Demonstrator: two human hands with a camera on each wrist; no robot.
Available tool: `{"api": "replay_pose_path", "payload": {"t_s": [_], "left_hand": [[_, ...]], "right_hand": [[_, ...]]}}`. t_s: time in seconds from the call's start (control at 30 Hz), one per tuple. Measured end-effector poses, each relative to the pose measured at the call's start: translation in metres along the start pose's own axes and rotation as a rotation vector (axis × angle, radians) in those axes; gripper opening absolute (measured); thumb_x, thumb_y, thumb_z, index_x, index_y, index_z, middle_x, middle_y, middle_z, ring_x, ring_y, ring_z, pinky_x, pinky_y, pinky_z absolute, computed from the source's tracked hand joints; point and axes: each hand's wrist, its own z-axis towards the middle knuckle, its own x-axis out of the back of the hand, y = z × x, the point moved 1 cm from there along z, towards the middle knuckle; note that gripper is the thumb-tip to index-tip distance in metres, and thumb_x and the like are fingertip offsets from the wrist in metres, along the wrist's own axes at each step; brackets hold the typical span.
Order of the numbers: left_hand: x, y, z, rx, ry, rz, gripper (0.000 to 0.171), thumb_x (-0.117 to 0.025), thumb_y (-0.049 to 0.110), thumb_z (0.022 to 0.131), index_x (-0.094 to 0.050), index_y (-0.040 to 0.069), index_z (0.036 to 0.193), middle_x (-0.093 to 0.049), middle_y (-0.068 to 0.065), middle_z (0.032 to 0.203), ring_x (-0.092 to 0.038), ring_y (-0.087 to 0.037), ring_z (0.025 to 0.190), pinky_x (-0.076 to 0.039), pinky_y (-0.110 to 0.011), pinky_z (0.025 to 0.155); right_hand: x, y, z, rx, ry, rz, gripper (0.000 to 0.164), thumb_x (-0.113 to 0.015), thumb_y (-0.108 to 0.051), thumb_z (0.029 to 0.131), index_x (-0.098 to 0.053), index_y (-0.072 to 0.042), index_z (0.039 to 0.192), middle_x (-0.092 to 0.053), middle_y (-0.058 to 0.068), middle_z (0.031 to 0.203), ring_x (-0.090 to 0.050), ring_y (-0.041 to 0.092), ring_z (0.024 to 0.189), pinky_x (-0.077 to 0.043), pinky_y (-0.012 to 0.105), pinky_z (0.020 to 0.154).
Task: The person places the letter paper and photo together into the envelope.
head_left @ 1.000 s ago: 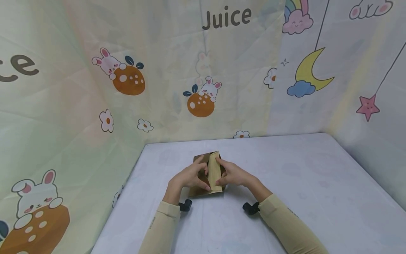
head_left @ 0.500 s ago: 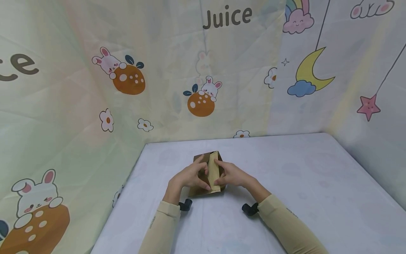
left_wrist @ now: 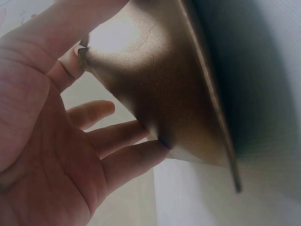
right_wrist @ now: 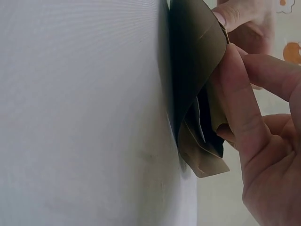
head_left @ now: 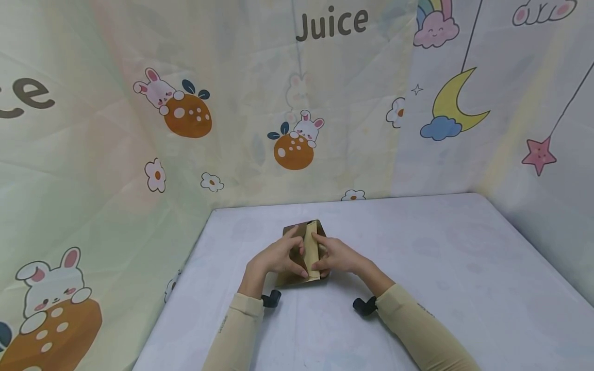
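Observation:
A folded brown kraft-paper piece with a lighter tan strip down its middle stands on the table. My left hand holds its left side, thumb toward the near edge. In the left wrist view, the left fingertips touch the edge of the brown sheet. From the right, my right hand pinches the strip between thumb and fingers. The right wrist view shows loose layers and a flap at the paper's end, beside the right fingers.
The white-covered table extends around the paper on all sides. A printed cloth wall rises behind the table's far edge and along both sides. A black wrist mount sits at the right cuff, another mount at the left.
My right hand has shifted slightly left, pushing the tan strip with it, so the strip looks narrower and more of the brown paper shows at its right. The left hand stays in place.

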Motion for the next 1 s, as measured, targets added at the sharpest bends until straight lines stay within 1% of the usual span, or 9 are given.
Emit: {"api": "replay_pose_path", "payload": {"t_s": [0.2, 0.4, 0.63, 0.7, 0.77, 0.83, 0.9, 0.93, 1.0], "left_hand": [[0.0003, 0.0002, -0.0004, -0.001, 0.003, -0.003, 0.051, -0.098, 0.041, 0.068, -0.058, 0.026, 0.095, -0.012, -0.014, 0.175, -0.036, -0.041, 0.152, -0.047, -0.050, 0.108], [0.0004, -0.0009, -0.0001, -0.009, 0.007, -0.004, 0.052, -0.098, 0.043, 0.068, -0.057, 0.027, 0.095, -0.011, -0.015, 0.175, -0.040, -0.041, 0.150, -0.049, -0.048, 0.102], [-0.0001, -0.0019, 0.0002, -0.013, 0.012, 0.004, 0.052, -0.099, 0.042, 0.067, -0.057, 0.027, 0.094, -0.011, -0.016, 0.175, -0.042, -0.038, 0.149, -0.049, -0.045, 0.101], [0.0000, -0.0016, 0.0003, -0.014, 0.012, 0.005, 0.052, -0.099, 0.042, 0.067, -0.057, 0.027, 0.094, -0.011, -0.016, 0.175, -0.042, -0.039, 0.149, -0.049, -0.045, 0.102], [0.0000, -0.0013, 0.0005, -0.015, 0.011, 0.008, 0.052, -0.099, 0.042, 0.067, -0.057, 0.026, 0.094, -0.011, -0.017, 0.175, -0.041, -0.039, 0.149, -0.049, -0.046, 0.102], [0.0000, -0.0009, 0.0007, -0.014, 0.008, 0.010, 0.052, -0.098, 0.042, 0.067, -0.057, 0.026, 0.094, -0.010, -0.017, 0.175, -0.040, -0.040, 0.150, -0.049, -0.048, 0.103], [0.0000, -0.0006, 0.0007, -0.013, 0.008, 0.010, 0.051, -0.098, 0.042, 0.067, -0.057, 0.026, 0.094, -0.011, -0.017, 0.175, -0.040, -0.041, 0.150, -0.049, -0.049, 0.104], [0.0000, -0.0005, 0.0007, -0.012, 0.009, 0.008, 0.051, -0.098, 0.042, 0.067, -0.057, 0.026, 0.094, -0.011, -0.017, 0.175, -0.040, -0.041, 0.150, -0.049, -0.049, 0.104], [-0.0001, -0.0003, 0.0006, -0.012, 0.010, 0.004, 0.051, -0.098, 0.042, 0.067, -0.057, 0.027, 0.094, -0.011, -0.017, 0.175, -0.039, -0.041, 0.150, -0.048, -0.049, 0.105]], "right_hand": [[-0.0008, 0.0003, -0.0003, 0.007, -0.015, -0.001, 0.102, -0.081, -0.008, 0.090, -0.011, 0.000, 0.165, -0.077, 0.013, 0.087, -0.076, 0.025, 0.070, -0.061, 0.038, 0.068], [-0.0003, 0.0019, 0.0009, 0.050, 0.006, -0.032, 0.106, -0.084, -0.009, 0.087, -0.012, 0.004, 0.163, -0.061, 0.019, 0.133, -0.071, 0.016, 0.081, -0.057, 0.029, 0.068], [-0.0019, 0.0017, -0.0005, 0.027, -0.033, 0.023, 0.111, -0.083, -0.005, 0.087, -0.004, 0.000, 0.165, -0.077, 0.013, 0.089, -0.072, 0.017, 0.076, -0.054, 0.030, 0.067], [-0.0021, 0.0017, -0.0004, 0.021, -0.032, 0.027, 0.113, -0.083, -0.005, 0.086, -0.003, 0.000, 0.165, -0.077, 0.017, 0.089, -0.072, 0.017, 0.075, -0.054, 0.029, 0.066], [-0.0022, 0.0016, 0.0000, 0.020, -0.024, 0.025, 0.114, -0.084, -0.004, 0.085, -0.002, 0.000, 0.165, -0.070, 0.026, 0.124, -0.071, 0.016, 0.077, -0.055, 0.028, 0.067], [-0.0021, 0.0016, 0.0010, 0.023, -0.009, 0.026, 0.116, -0.085, -0.003, 0.084, -0.002, 0.001, 0.165, -0.041, 0.031, 0.158, -0.071, 0.016, 0.079, -0.056, 0.028, 0.068], [-0.0019, 0.0016, 0.0019, 0.031, -0.001, 0.023, 0.116, -0.085, -0.003, 0.083, -0.002, 0.002, 0.164, -0.007, 0.028, 0.172, -0.070, 0.016, 0.081, -0.057, 0.028, 0.069], [-0.0019, 0.0017, 0.0021, 0.031, -0.004, 0.027, 0.116, -0.085, -0.003, 0.083, -0.002, 0.003, 0.164, -0.006, 0.028, 0.172, -0.071, 0.017, 0.082, -0.057, 0.027, 0.070], [-0.0022, 0.0020, 0.0022, 0.031, -0.017, 0.037, 0.117, -0.085, -0.001, 0.084, 0.000, 0.002, 0.164, -0.035, 0.032, 0.161, -0.072, 0.018, 0.082, -0.057, 0.028, 0.069]]}}
